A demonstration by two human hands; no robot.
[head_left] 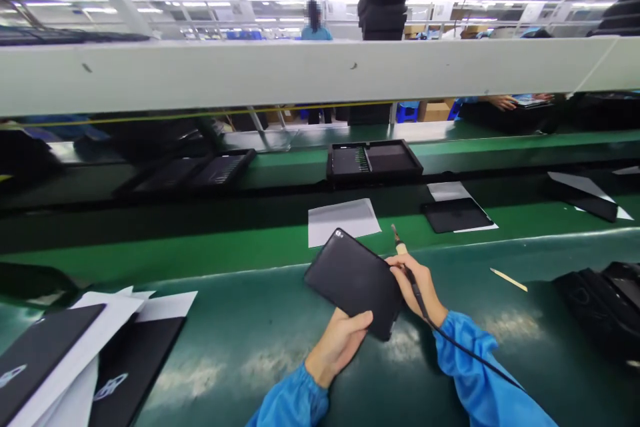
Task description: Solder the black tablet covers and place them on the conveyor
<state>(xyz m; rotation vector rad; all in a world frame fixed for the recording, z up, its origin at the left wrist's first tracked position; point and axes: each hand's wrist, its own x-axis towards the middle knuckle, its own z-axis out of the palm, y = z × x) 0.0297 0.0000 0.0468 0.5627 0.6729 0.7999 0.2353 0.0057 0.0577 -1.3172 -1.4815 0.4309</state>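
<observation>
A black tablet is tilted above the green workbench, its dark back with a small camera mark in the top corner facing me. My left hand grips its lower edge, thumb lying across the surface. At the tablet's right edge, my right hand is closed around a corded pen-shaped tool with a beige section and a copper-coloured tip pointing up and away. The fingertips of that hand touch or nearly touch the tablet. A black cord runs back along my right sleeve.
White paper and another tablet lie on the green conveyor belt ahead. Farther back sits a black tray. Dark panels with paper sheets are at left; a thin pale stick and black bag-like item at right.
</observation>
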